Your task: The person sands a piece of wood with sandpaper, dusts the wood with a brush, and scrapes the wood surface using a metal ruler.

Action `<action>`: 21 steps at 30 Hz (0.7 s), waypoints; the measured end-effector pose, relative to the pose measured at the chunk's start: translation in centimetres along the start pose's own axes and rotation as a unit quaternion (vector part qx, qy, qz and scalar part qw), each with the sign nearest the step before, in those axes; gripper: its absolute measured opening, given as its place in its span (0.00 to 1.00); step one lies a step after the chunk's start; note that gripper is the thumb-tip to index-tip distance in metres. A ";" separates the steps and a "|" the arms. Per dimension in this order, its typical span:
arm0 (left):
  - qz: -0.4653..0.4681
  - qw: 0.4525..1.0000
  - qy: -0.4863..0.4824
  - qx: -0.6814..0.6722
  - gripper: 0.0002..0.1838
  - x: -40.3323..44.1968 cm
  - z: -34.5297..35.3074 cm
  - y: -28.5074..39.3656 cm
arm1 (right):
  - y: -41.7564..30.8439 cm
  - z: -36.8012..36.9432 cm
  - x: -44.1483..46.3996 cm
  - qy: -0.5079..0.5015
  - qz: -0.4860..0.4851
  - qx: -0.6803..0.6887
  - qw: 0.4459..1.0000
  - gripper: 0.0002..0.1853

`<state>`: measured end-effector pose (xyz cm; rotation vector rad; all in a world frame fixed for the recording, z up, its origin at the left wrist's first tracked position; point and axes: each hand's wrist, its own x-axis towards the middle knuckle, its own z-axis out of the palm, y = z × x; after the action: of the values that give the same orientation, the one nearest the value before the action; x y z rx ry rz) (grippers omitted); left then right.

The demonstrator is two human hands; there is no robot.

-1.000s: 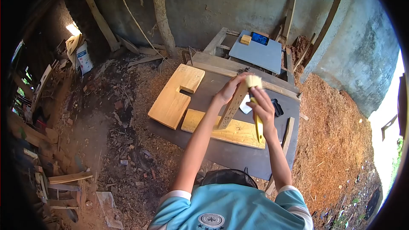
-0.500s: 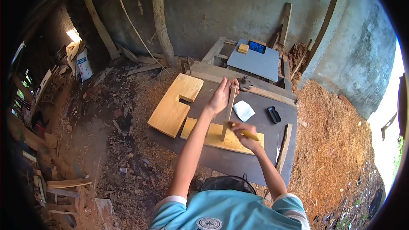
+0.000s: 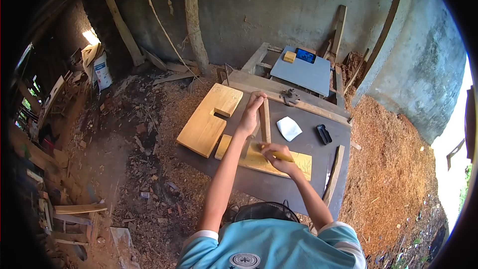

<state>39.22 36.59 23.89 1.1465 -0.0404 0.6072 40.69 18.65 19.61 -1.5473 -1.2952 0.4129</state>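
Observation:
My left hand (image 3: 253,112) is closed around the upper end of a wooden two-armed tool (image 3: 266,119), which looks like a try square. Its lower part reaches down toward a yellowish board (image 3: 298,163) lying across the near part of the table. Just above that board, my right hand (image 3: 276,157) pinches a yellow pencil-like tool (image 3: 285,156), its tip pointing left near the square's lower end. Whether the tip touches the wood is hard to tell. To the left lies a larger notched board (image 3: 201,127).
On the dark table (image 3: 239,187) are a white piece (image 3: 289,128), a black case (image 3: 323,134) and a wooden strip (image 3: 334,173). A wooden rail (image 3: 316,111) runs along the far edge. Behind it, a grey panel (image 3: 302,77) carries a phone (image 3: 305,56) and a small block (image 3: 290,57).
The wooden square has turned in my left hand, so two arms now show instead of a single strip. My right hand has shifted slightly left with the yellow tool. The camera view has moved slightly.

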 end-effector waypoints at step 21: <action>-0.063 0.979 -0.180 0.078 0.14 -0.7 4.1 3.3 | 0.7 -2.2 -1.6 0.084 -0.208 -0.340 0.913 0.08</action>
<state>38.23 33.68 28.15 1.3901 -0.2313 0.2891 42.14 16.28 19.37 -1.7373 -1.6752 -0.4903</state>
